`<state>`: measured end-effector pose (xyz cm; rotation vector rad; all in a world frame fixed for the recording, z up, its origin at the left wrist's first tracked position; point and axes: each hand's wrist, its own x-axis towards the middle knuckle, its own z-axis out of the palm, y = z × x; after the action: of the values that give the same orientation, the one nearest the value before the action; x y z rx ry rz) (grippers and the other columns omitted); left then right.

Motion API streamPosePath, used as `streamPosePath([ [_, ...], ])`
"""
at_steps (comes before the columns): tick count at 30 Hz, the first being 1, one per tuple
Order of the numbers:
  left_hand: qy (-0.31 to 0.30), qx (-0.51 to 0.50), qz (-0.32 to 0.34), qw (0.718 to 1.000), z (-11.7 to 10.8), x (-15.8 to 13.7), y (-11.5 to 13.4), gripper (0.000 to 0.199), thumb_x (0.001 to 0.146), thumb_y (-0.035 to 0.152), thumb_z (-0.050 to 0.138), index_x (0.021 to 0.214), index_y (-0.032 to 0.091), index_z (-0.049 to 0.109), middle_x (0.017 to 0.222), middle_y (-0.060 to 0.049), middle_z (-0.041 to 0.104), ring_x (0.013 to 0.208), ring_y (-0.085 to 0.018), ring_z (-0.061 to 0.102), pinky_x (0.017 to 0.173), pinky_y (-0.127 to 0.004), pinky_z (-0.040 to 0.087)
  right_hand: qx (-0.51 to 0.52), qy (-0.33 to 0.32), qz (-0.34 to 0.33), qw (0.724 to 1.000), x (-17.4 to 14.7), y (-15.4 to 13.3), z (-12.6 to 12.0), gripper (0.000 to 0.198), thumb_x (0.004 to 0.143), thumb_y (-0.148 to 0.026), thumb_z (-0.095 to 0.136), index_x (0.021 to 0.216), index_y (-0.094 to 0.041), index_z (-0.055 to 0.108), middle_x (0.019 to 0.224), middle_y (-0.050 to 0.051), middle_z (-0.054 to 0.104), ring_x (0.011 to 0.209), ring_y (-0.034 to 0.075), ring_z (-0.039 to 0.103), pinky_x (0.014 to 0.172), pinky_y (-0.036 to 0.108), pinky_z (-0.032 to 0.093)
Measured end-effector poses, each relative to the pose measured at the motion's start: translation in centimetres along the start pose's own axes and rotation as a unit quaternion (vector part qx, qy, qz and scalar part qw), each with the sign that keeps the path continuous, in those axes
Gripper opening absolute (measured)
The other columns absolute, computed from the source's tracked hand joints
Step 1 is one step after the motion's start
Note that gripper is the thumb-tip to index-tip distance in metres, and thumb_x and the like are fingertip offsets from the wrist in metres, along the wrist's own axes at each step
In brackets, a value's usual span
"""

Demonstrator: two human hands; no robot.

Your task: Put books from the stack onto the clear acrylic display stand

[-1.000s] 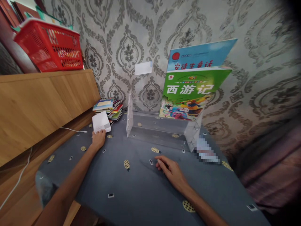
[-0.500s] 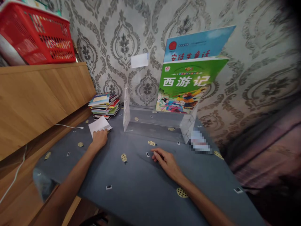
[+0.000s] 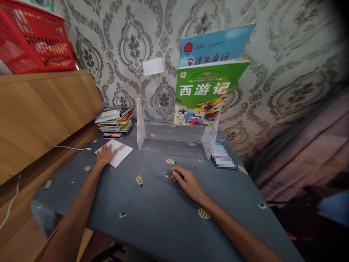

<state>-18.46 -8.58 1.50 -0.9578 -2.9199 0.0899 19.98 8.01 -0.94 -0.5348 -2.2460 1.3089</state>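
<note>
My left hand [image 3: 106, 154] lies with its fingers spread on a white sheet or card [image 3: 121, 154] with a grey strip, flat on the table. My right hand [image 3: 187, 182] rests on the cloth in front of the clear rack, fingers loosely bent and slightly apart, holding nothing that I can see. The clear plastic rack [image 3: 174, 145] stands ahead of both hands. In it leans a green picture book [image 3: 201, 87] with Chinese characters, and behind that a blue book [image 3: 218, 42].
A pile of thin books [image 3: 114, 125] stands behind my left hand. Right of the rack lies a blurred-out item [image 3: 223, 156]. A white cable [image 3: 73, 147] runs in from the left. A red basket [image 3: 40, 43] sits on the wooden cabinet [image 3: 46, 105]. Blue-grey cloth [image 3: 152, 218] covers the table.
My left hand has gone from gripping the near edge of the white sheet to lying spread on it. The sheet now lies flatter and turned. My right hand stays put; the view has shifted slightly.
</note>
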Motion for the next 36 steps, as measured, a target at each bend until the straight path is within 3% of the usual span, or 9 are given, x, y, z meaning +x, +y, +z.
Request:
streamPosePath([
  [7, -0.014, -0.001, 0.018, 1.0, 1.6, -0.5, -0.1, 0.075, 0.1, 0.057, 0.017, 0.156, 0.01, 0.031, 0.162, -0.022, 0.028, 0.152, -0.035, 0.025, 0.116, -0.06, 0.03, -0.008, -0.001, 0.003, 1.0, 0.0, -0.1, 0.0, 0.032, 0.096, -0.038, 0.043, 0.104, -0.02, 0.068, 0.078, 0.004, 0.072, 0.069, 0.018, 0.068, 0.068, 0.031, 0.053],
  [14, -0.002, 0.004, 0.033, 0.999, 1.6, -5.3, 2.5, 0.071, 0.101, 0.054, 0.019, 0.155, 0.011, 0.033, 0.162, -0.023, 0.029, 0.151, -0.036, 0.026, 0.115, -0.06, 0.03, 0.005, 0.004, -0.008, 1.0, 0.0, 0.0, 0.2, 0.03, 0.095, -0.035, 0.045, 0.102, -0.02, 0.069, 0.078, 0.004, 0.072, 0.069, 0.017, 0.068, 0.067, 0.03, 0.052],
  [18, 0.026, 0.042, 0.065, 0.997, -0.2, -8.7, 4.2, 0.065, 0.1, 0.055, 0.026, 0.145, 0.013, 0.047, 0.149, -0.023, 0.049, 0.138, -0.039, 0.045, 0.105, -0.058, 0.042, 0.063, 0.012, 0.006, 0.998, 0.2, 0.6, 0.3, 0.031, 0.093, -0.041, 0.048, 0.1, -0.019, 0.068, 0.076, 0.004, 0.071, 0.066, 0.016, 0.067, 0.061, 0.028, 0.052],
  [20, 0.037, 0.056, 0.081, 0.994, -1.2, -9.4, 4.2, 0.06, 0.1, 0.054, 0.024, 0.131, 0.017, 0.06, 0.13, -0.02, 0.065, 0.119, -0.039, 0.06, 0.096, -0.057, 0.048, 0.107, 0.02, 0.022, 0.994, 0.4, 0.9, 0.0, 0.033, 0.091, -0.046, 0.051, 0.098, -0.019, 0.067, 0.075, 0.004, 0.071, 0.064, 0.015, 0.066, 0.056, 0.026, 0.051],
  [22, 0.058, 0.053, 0.092, 0.993, -1.6, -9.2, 3.7, 0.057, 0.101, 0.05, 0.024, 0.123, 0.017, 0.065, 0.12, -0.019, 0.069, 0.109, -0.037, 0.065, 0.092, -0.054, 0.051, 0.135, 0.041, 0.036, 0.989, 0.4, 1.3, -0.7, 0.035, 0.088, -0.05, 0.053, 0.098, -0.019, 0.067, 0.075, 0.004, 0.072, 0.062, 0.015, 0.066, 0.053, 0.026, 0.051],
  [25, 0.079, 0.013, 0.155, 0.985, -0.8, -7.9, 2.5, 0.053, 0.099, 0.04, 0.03, 0.137, 0.013, 0.056, 0.141, -0.018, 0.059, 0.129, -0.032, 0.055, 0.106, -0.047, 0.046, 0.137, 0.092, 0.051, 0.985, -0.1, 2.1, -2.6, 0.035, 0.085, -0.052, 0.057, 0.096, -0.019, 0.067, 0.074, 0.004, 0.072, 0.063, 0.015, 0.066, 0.055, 0.026, 0.052],
  [28, 0.037, -0.012, 0.188, 0.981, 0.9, -7.2, 1.9, 0.057, 0.099, 0.035, 0.027, 0.148, 0.012, 0.045, 0.156, -0.014, 0.044, 0.147, -0.027, 0.037, 0.116, -0.044, 0.037, 0.121, 0.129, 0.064, 0.982, -1.2, 3.1, -4.6, 0.036, 0.082, -0.053, 0.061, 0.093, -0.02, 0.066, 0.071, 0.003, 0.071, 0.062, 0.015, 0.065, 0.058, 0.028, 0.052],
  [32, 0.029, 0.004, 0.195, 0.98, 2.0, -8.6, 3.0, 0.058, 0.1, 0.036, 0.026, 0.151, 0.013, 0.04, 0.161, -0.014, 0.037, 0.15, -0.029, 0.031, 0.117, -0.051, 0.035, 0.113, 0.162, 0.067, 0.978, -2.6, 4.1, -6.2, 0.038, 0.083, -0.055, 0.06, 0.094, -0.019, 0.066, 0.072, 0.003, 0.07, 0.061, 0.015, 0.064, 0.058, 0.029, 0.052],
  [36, 0.049, 0.059, 0.212, 0.974, 0.7, -11.3, 5.5, 0.057, 0.101, 0.037, 0.029, 0.15, 0.012, 0.042, 0.157, -0.02, 0.041, 0.146, -0.035, 0.037, 0.112, -0.054, 0.037, 0.114, 0.173, 0.067, 0.976, -2.8, 4.3, -6.7, 0.04, 0.084, -0.057, 0.06, 0.098, -0.019, 0.065, 0.072, 0.003, 0.07, 0.061, 0.015, 0.064, 0.054, 0.028, 0.051],
])
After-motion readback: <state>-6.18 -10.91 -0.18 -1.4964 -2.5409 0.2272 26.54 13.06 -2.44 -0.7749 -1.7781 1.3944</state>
